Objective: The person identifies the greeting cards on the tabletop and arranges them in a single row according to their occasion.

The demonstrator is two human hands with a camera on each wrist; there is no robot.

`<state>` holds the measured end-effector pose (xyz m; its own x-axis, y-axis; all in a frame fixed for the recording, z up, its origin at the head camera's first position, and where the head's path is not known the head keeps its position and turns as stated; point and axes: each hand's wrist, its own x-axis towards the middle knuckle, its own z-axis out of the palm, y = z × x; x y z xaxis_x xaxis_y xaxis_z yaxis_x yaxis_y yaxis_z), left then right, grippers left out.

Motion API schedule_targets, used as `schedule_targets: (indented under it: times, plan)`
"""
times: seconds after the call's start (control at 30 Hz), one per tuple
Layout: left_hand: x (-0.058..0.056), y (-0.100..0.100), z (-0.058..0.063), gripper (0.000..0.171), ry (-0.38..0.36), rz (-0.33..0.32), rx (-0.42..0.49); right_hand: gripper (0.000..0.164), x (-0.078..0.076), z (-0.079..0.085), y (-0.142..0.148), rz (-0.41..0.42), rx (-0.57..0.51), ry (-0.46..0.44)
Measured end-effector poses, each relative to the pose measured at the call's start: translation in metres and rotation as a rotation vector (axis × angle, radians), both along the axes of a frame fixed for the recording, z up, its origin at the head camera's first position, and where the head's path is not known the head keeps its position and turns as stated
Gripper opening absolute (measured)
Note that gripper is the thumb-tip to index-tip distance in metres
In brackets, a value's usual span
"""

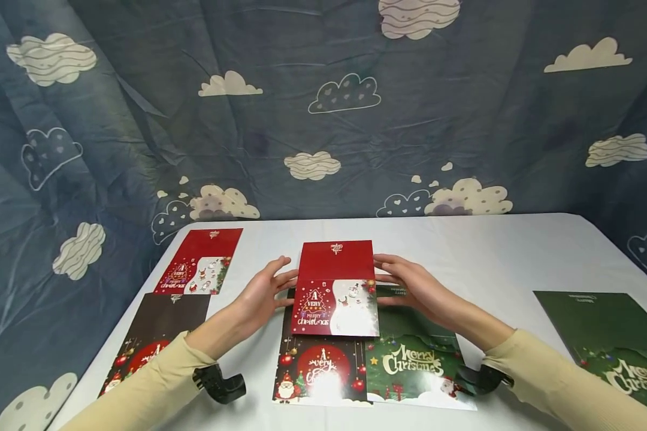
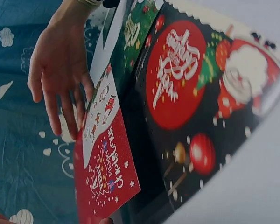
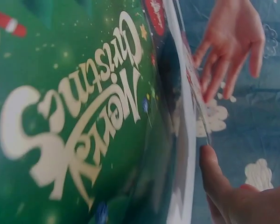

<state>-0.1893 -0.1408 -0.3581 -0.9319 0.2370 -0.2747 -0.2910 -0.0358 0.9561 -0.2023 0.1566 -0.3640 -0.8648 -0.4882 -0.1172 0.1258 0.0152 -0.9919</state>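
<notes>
In the head view, an unfolded red Christmas card (image 1: 336,269) is in the middle, between my two hands. My left hand (image 1: 261,290) is at its left edge with fingers stretched out. My right hand (image 1: 417,287) is at the opposite edge, fingers extended and slightly spread. Below the red card lie a black card (image 1: 323,368) with a red circle and a green card (image 1: 412,362), side by side; the red one covers parts of both. The right wrist view shows a fingertip (image 3: 207,151) right at the card's edge. The left wrist view shows the red card (image 2: 105,158) tilted over the black card.
On the left side of the white table (image 1: 463,251) lie another red card (image 1: 199,260) and another black card (image 1: 159,329). A second green card (image 1: 606,338) is at the right. Behind the table hangs a dark blue cloth (image 1: 280,137) with cloud prints.
</notes>
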Motion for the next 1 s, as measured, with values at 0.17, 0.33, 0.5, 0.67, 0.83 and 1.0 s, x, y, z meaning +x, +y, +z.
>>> schedule_targets:
  times: [0.17, 0.33, 0.5, 0.67, 0.83, 1.0]
  plan:
    - [-0.003, -0.010, 0.001, 0.063, 0.008, 0.005, 0.010, 0.050, -0.006, -0.004, -0.012, 0.000, -0.014, 0.013]
    - [-0.006, -0.023, 0.004, 0.062, 0.000, 0.013, -0.011, 0.049, -0.016, -0.005, -0.026, 0.008, -0.058, -0.013]
    - [-0.010, -0.038, 0.007, 0.063, 0.005, 0.014, -0.030, 0.050, -0.025, -0.004, -0.042, 0.017, -0.093, -0.007]
    - [-0.016, -0.051, 0.009, 0.064, -0.006, 0.032, -0.053, 0.050, -0.035, -0.004, -0.057, 0.024, -0.130, -0.009]
    - [-0.025, -0.064, 0.010, 0.063, -0.007, 0.059, -0.075, 0.050, -0.041, -0.002, -0.071, 0.028, -0.119, -0.037]
    - [-0.034, -0.077, 0.012, 0.061, 0.009, 0.079, -0.101, 0.050, -0.049, 0.000, -0.084, 0.027, -0.120, -0.092]
